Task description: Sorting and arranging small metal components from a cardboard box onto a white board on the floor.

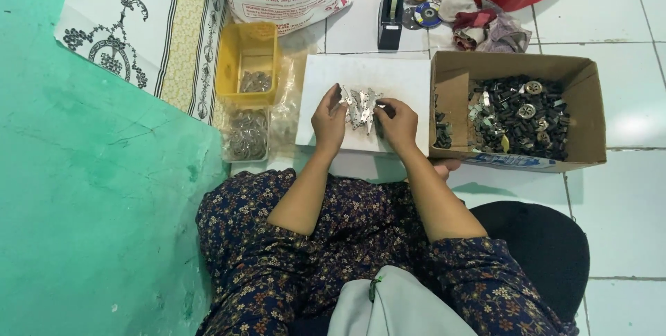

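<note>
The small pile of flat metal pieces (361, 107) lies between both hands on the white board (409, 76); left hand (328, 119) and right hand (397, 122) each pinch its edges.

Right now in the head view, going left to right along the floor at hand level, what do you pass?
Green wall → yellow tray → left hand → small metal pieces on the white board → right hand → cardboard box of dark parts.
</note>
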